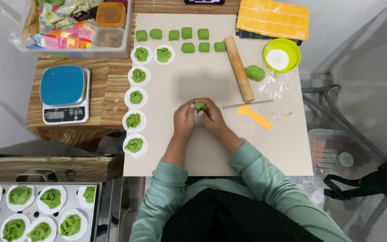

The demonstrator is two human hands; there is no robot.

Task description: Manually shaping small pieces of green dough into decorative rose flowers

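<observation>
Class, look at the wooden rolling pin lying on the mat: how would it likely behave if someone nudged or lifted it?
The rolling pin is a smooth wooden cylinder lying flat on the mat, so a sideways nudge would probably set it rolling. It looks rigid and should not bend when lifted. Flour scattered beside it may make it slightly slippery.

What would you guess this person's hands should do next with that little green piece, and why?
Probably finish pinching the green dough piece into folds. Both the left hand and the right hand grip it together above the beige mat, and six folded pieces on white paper rounds lie along the mat's left edge, so this one likely gets the same shape.
</observation>
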